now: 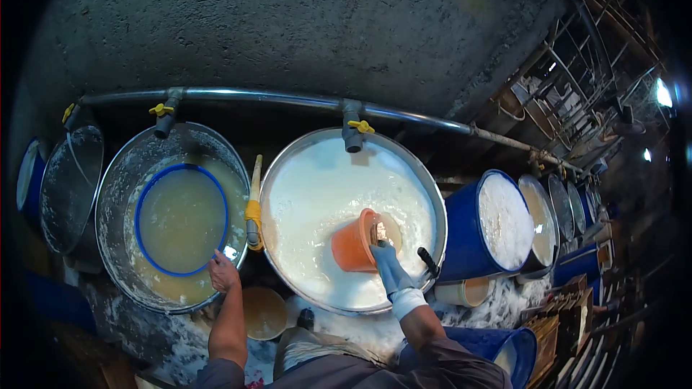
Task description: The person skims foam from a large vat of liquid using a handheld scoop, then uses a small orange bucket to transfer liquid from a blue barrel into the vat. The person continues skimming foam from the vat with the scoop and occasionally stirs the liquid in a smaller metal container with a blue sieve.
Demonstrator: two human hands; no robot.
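My left hand (224, 272) is closed on the lower right edge of a round blue-rimmed sieve (137, 225), which lies in yellowish liquid in a metal vat (109, 245). On the right, my right hand (389, 263), in a blue-grey glove, grips the rim of an orange bucket (352, 243). The bucket is tilted in the white liquid (306, 194) of a second large metal vat (268, 245), with its mouth turned right. Something pale and brown shows at the bucket's mouth beside my glove; I cannot make out what it is.
A metal pipe (259, 97) with yellow-handled valves (361, 127) runs along the wall behind the vats. To the right stands a blue barrel (465, 230) of white material. A small round container (264, 313) sits between the vats, near my body; another blue barrel (468, 338) lies lower right.
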